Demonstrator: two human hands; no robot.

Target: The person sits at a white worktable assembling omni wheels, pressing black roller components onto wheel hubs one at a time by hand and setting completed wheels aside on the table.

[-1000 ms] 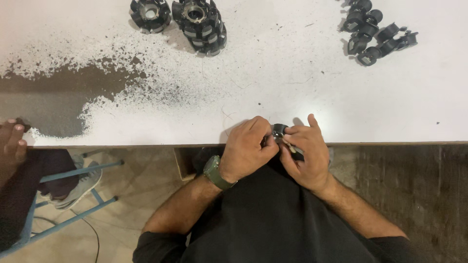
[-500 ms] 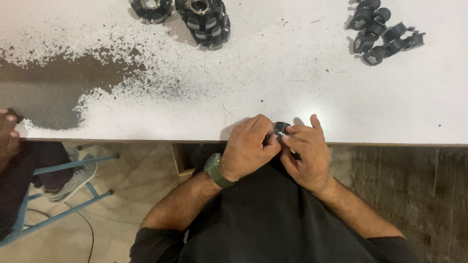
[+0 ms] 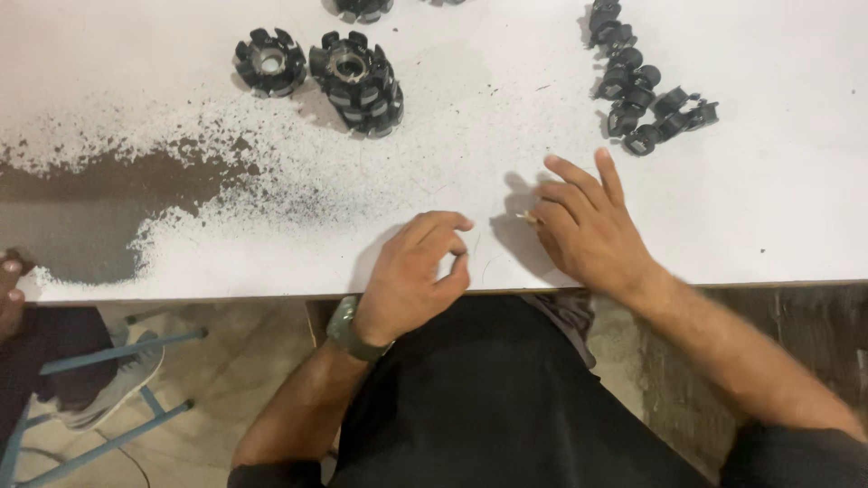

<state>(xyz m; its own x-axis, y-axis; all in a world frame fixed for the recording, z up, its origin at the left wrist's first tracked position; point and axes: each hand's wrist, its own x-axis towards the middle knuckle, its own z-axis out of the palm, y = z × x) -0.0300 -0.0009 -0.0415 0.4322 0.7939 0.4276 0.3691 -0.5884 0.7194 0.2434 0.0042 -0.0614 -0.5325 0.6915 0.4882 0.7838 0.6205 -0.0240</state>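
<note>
My left hand (image 3: 418, 274) rests at the near edge of the white table (image 3: 778, 208), fingers loosely curled and nothing seen in it. A dark green watch (image 3: 347, 329) sits on its wrist. My right hand (image 3: 586, 228) lies on the table just to the right, fingers stretched and spread. A tiny pale bit (image 3: 523, 217) shows at its thumb side; the thumb is hidden. No small black part shows between my hands. A cluster of small black pieces (image 3: 644, 90) lies beyond my right hand.
Black toothed round parts lie far left: a single one (image 3: 269, 61), a stack (image 3: 358, 79), another at the top edge (image 3: 363, 7). Dark powder (image 3: 86, 212) covers the table's left. Another person's hand (image 3: 9, 287) is at the left edge. A blue stool frame (image 3: 108, 380) stands below.
My hands were pressed together on a small black part at the table edge. They have come apart: the right hand reached forward onto the table, the left hand stayed near the edge.
</note>
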